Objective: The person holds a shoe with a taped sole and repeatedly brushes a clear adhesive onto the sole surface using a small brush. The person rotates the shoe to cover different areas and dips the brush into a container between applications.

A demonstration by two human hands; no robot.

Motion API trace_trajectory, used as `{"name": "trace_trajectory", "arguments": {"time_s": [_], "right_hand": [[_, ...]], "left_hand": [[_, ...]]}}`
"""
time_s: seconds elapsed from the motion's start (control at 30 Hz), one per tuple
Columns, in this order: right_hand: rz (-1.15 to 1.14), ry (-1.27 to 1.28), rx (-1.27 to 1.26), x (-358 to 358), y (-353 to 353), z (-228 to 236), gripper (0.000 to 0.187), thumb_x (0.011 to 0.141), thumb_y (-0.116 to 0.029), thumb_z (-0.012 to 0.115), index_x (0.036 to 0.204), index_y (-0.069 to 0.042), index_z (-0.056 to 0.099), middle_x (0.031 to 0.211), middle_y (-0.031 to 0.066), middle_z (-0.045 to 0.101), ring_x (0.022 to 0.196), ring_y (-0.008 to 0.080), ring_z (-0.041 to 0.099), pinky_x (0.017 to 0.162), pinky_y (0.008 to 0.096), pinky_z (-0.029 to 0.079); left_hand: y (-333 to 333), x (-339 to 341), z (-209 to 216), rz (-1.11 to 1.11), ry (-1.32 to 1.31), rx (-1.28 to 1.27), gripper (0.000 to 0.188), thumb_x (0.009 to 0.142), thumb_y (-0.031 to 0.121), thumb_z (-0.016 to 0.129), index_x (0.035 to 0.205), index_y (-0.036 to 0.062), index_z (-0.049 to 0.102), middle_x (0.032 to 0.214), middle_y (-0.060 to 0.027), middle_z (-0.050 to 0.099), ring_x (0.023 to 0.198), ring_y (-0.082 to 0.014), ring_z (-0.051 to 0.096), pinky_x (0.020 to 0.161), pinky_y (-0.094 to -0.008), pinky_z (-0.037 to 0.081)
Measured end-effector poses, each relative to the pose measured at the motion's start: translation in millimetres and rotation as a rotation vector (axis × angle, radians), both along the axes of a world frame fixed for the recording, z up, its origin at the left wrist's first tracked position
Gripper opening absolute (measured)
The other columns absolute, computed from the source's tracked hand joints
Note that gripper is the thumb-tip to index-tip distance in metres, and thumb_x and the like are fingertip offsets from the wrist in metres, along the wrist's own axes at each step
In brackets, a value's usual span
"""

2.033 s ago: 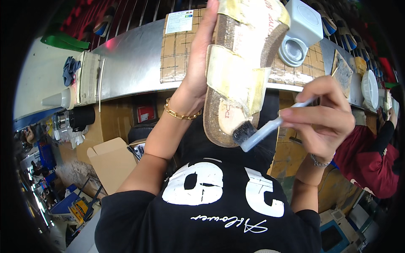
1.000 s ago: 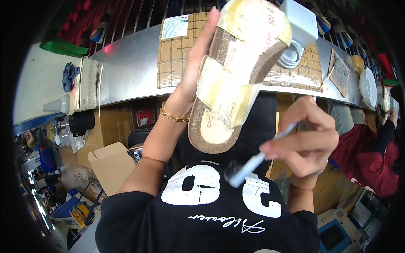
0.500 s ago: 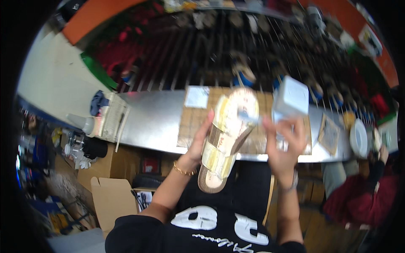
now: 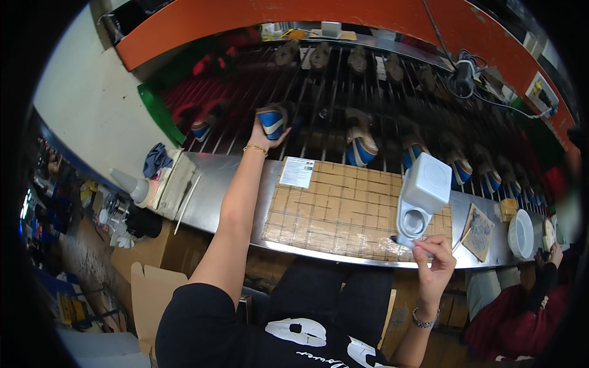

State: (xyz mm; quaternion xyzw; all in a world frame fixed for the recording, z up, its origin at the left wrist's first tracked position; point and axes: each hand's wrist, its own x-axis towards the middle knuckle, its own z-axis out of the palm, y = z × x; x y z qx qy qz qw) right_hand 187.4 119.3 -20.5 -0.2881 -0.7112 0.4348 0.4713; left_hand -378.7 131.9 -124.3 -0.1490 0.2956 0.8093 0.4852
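My left hand [image 4: 262, 136] reaches far forward, fingers closed around a blue shoe [image 4: 272, 124] with a white stripe, at the near edge of a dark rack of bars. By the front edge of the board, my right hand [image 4: 437, 260] pinches a small pale blue brush [image 4: 405, 241] with a dark tip. Just beyond it stands a light blue-grey container [image 4: 425, 184] with a boxy top and a round cup [image 4: 415, 221] at its foot. Beneath these lies a brown board [image 4: 334, 211] marked with grid lines.
More blue-striped shoes [image 4: 361, 149] line the rack [image 4: 319, 92]. A paper label [image 4: 297, 172] lies on the board. At right are a dirty square pad [image 4: 477, 233], a white bowl [image 4: 520, 234] and a person in a dark red top [image 4: 506, 325]. A rag [image 4: 157, 161] and grey cone [image 4: 129, 181] sit left.
The pale sandal has left the space before me and is no longer seen. My left hand has moved forward and left to the blue shoe; my right hand has lowered towards the board's front edge.
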Motion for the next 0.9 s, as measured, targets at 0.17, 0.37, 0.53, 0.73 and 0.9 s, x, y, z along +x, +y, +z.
{"name": "trace_trajectory", "arguments": {"time_s": [0.17, 0.37, 0.53, 0.73, 0.9], "right_hand": [[0.045, -0.078, -0.017, 13, 4, -1, 0.016, 0.079, -0.002, 0.08, 0.095, -0.003, 0.079, 0.082, 0.003, 0.06, 0.078, 0.0121, 0.056, 0.07, 0.0247, 0.045], [0.073, 0.071, -0.262, 1, 11, -23, 0.017, 0.088, -0.003, 0.074, 0.104, 0.0, 0.076, 0.087, 0.0024, 0.061, 0.078, 0.008, 0.054, 0.069, 0.0211, 0.042], [0.223, 0.126, -0.341, -21, -1, -16, 0.02, 0.092, -0.005, 0.07, 0.11, 0.001, 0.074, 0.088, 0.0023, 0.062, 0.077, 0.0071, 0.053, 0.069, 0.0214, 0.042], [-0.141, -0.169, -0.091, 49, 19, -8, 0.022, 0.089, -0.003, 0.071, 0.111, -0.002, 0.076, 0.082, 0.0056, 0.066, 0.076, 0.0109, 0.058, 0.071, 0.024, 0.045], [-0.373, -0.379, -0.067, 71, 37, -13, 0.024, 0.092, -0.009, 0.07, 0.114, -0.004, 0.075, 0.076, 0.0044, 0.061, 0.07, 0.0097, 0.053, 0.063, 0.0256, 0.041]], "left_hand": [[5, 63, 22, 0.129, 0.068, 0.025, 0.089, 0.093, 0.068, 0.044, 0.148, -0.0012, 0.032, 0.15, -0.0311, 0.034, 0.14, -0.0469, 0.032, 0.11, -0.0567, 0.042], [46, 228, 127, -0.575, 1.293, -0.109, 0.096, 0.088, 0.059, 0.062, 0.155, 0.0009, 0.025, 0.153, -0.0311, 0.035, 0.144, -0.0446, 0.033, 0.114, -0.0563, 0.034], [136, 250, 41, -0.595, 2.003, -1.115, 0.128, 0.059, 0.051, 0.087, 0.161, 0.0221, 0.015, 0.157, -0.0379, 0.02, 0.145, -0.0504, 0.025, 0.119, -0.0502, 0.028], [103, 168, 99, -0.629, 0.963, -0.277, 0.021, 0.082, 0.016, 0.063, 0.098, 0.0056, 0.071, 0.102, -0.0148, 0.07, 0.088, -0.0237, 0.067, 0.082, -0.0388, 0.057], [-29, 242, 122, -0.497, 0.624, 0.457, 0.073, 0.1, 0.045, 0.051, 0.151, -0.0024, 0.031, 0.155, -0.0294, 0.031, 0.144, -0.0442, 0.031, 0.115, -0.065, 0.028]]}}
